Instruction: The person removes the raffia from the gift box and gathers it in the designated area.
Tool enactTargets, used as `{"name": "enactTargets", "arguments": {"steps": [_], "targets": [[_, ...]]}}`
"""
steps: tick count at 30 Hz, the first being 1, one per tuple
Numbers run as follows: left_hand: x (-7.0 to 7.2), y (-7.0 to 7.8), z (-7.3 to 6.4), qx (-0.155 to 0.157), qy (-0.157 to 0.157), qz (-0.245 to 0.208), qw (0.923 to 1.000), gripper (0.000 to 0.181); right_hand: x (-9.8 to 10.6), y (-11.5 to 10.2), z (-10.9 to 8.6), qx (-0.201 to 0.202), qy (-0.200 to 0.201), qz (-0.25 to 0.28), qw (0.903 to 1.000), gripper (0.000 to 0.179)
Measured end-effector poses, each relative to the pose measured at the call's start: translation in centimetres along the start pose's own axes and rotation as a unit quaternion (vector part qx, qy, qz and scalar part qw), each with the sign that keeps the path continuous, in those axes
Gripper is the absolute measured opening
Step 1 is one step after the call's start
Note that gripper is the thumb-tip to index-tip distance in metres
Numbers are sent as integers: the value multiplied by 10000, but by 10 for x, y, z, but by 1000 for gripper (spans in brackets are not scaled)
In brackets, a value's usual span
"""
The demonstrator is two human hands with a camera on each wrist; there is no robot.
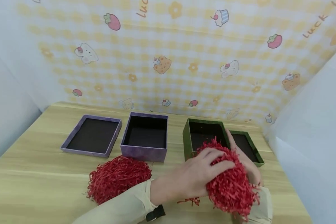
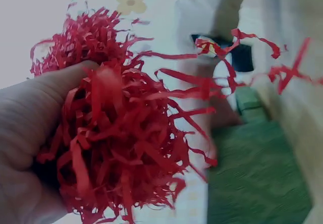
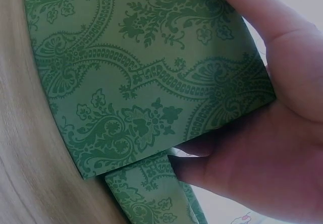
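My left hand (image 1: 196, 174) grips a big clump of red shredded paper (image 1: 229, 183), its front edge overlapping the green box (image 1: 187, 140) in the head view. From the left wrist view, the thumb presses into the clump (image 2: 121, 128) and loose strands trail off to the right. The green box stands with its open top up and a dark inside. Partly hidden by the paper, my right hand (image 1: 246, 161) holds this box by its right side. Up close in the right wrist view, thumb and fingers spread around the patterned box wall (image 3: 151, 82).
The green lid (image 1: 259, 155) lies right of its box. Further left stand an open purple box (image 1: 144, 152) and its upturned purple lid (image 1: 86, 152). A second red paper heap (image 1: 119, 177) rests before them. Some strands (image 1: 191, 200) lie on the wooden table (image 1: 30, 174).
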State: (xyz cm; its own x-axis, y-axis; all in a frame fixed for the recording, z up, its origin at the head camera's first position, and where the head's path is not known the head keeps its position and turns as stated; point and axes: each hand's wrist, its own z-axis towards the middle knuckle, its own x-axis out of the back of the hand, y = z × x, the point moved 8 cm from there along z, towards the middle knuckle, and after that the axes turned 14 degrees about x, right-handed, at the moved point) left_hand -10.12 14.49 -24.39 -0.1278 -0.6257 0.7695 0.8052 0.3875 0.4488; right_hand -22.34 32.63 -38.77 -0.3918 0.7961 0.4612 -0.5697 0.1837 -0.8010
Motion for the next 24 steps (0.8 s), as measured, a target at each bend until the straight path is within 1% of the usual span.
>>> {"name": "enactTargets", "arguments": {"steps": [1, 2, 3, 4, 5, 6, 7, 9, 10, 12, 14, 17, 20, 23, 24], "targets": [[-4, 1, -4, -33, -79, -42, 10000, 65, -9, -31, 1, 334, -301, 133, 9989, 75], [-7, 2, -7, -63, -139, -62, 9999, 64, -13, -44, 8, 29, -306, -155, 9994, 75], [-10, 3, -11, -75, -207, -59, 9997, 62, -15, -49, 12, -444, -246, -246, 9984, 81], [-14, 3, -15, -82, -266, -30, 9996, 62, -15, -47, 11, -908, -212, -427, 9947, 86], [-16, 3, -18, -79, -304, 1, 9995, 61, -15, -45, 10, -1336, -142, -455, 9899, 90], [-19, 2, -22, -75, -346, 135, 9993, 60, -13, -40, 8, -1690, -61, -482, 9844, 95], [-22, 1, -25, -63, -380, 226, 9990, 60, -13, -37, 7, -1931, 4, -460, 9801, 97], [-27, -2, -34, -8, -453, 491, 9978, 59, -12, -29, 5, -2191, 82, -495, 9744, 100], [-30, -4, -37, 0, -477, 596, 9971, 58, -9, -27, 3, -2275, 115, -551, 9722, 100], [-35, -8, -46, 50, -515, 736, 9959, 58, -8, -26, 3, -2319, 119, -609, 9708, 102], [-38, -14, -56, 135, -540, 761, 9955, 59, -10, -25, 2, -2370, 79, -618, 9695, 101], [-42, -21, -71, 272, -593, 741, 9951, 63, -12, -26, 2, -2341, 81, -620, 9702, 102], [-48, -28, -81, 437, -745, 776, 9932, 72, -12, -27, 0, -2329, 137, -672, 9701, 103], [-55, -35, -90, 616, -902, 811, 9907, 85, -10, -25, 0, -2320, 175, -703, 9700, 103], [-58, -38, -92, 693, -963, 829, 9895, 86, -11, -25, 0, -2311, 189, -691, 9703, 103]]}}
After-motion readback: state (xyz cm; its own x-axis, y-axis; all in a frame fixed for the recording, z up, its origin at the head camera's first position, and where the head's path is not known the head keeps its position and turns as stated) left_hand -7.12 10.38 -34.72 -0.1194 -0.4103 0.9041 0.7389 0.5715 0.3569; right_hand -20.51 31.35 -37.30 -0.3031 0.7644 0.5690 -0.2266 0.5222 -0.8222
